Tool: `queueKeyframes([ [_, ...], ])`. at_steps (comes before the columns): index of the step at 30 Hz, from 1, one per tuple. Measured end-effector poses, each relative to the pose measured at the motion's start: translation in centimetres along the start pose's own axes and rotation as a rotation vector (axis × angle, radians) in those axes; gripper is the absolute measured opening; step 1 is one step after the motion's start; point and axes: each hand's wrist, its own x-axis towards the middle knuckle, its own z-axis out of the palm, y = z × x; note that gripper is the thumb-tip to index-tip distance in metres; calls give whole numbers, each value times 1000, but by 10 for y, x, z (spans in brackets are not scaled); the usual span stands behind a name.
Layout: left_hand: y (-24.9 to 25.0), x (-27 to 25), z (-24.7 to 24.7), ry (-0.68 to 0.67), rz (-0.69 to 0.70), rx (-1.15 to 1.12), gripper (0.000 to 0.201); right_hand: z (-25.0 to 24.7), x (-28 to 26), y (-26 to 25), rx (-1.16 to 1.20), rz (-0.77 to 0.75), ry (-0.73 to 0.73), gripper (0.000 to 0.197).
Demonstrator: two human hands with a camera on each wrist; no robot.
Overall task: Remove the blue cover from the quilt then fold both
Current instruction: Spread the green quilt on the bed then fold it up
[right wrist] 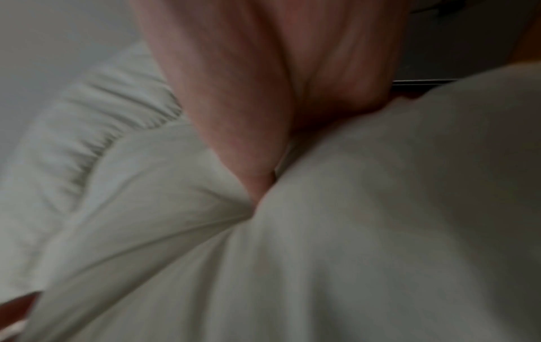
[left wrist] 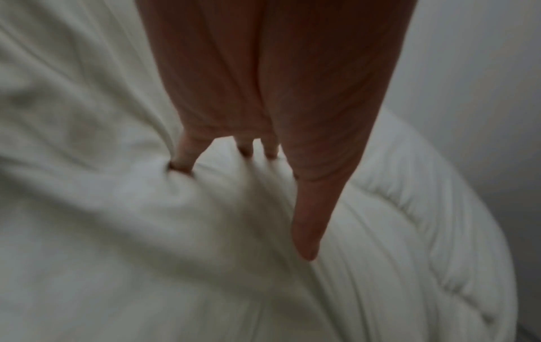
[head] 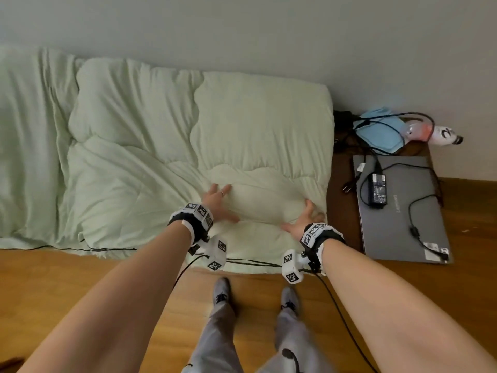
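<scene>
A thick pale green quilt (head: 166, 125) lies folded on the floor against the wall. Thinner, wrinkled pale fabric (head: 29, 130) stretches out at its left; I cannot tell if this is the cover. My left hand (head: 219, 203) presses on the quilt's near right part with fingers spread and straight. In the left wrist view the fingertips (left wrist: 183, 159) sink into the quilt (left wrist: 117, 231). My right hand (head: 304, 219) rests flat near the quilt's right edge, thumb out to the left. In the right wrist view this hand (right wrist: 263, 81) pushes into the quilt (right wrist: 380, 208), and its fingertips are hidden. A puffed bulge sits between both hands.
A closed grey laptop (head: 398, 211) with a charger brick (head: 377, 191) and cables lies right of the quilt on a dark board. Behind it are a light blue cloth (head: 376, 130) and a white bottle (head: 443, 134). Wooden floor (head: 80, 278) and my feet (head: 222, 290) are in front.
</scene>
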Motion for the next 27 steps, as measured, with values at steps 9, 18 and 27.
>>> queueKeyframes([
  [9,-73,-110,-100,306,-134,-431,49,-4,-100,-123,-283,-538,83,85],
  [18,-310,-200,-129,566,-339,-779,52,129,-252,-284,-305,-987,-141,94],
  [27,-484,-205,-199,724,-413,-807,107,230,-328,-383,-387,-861,-178,95],
])
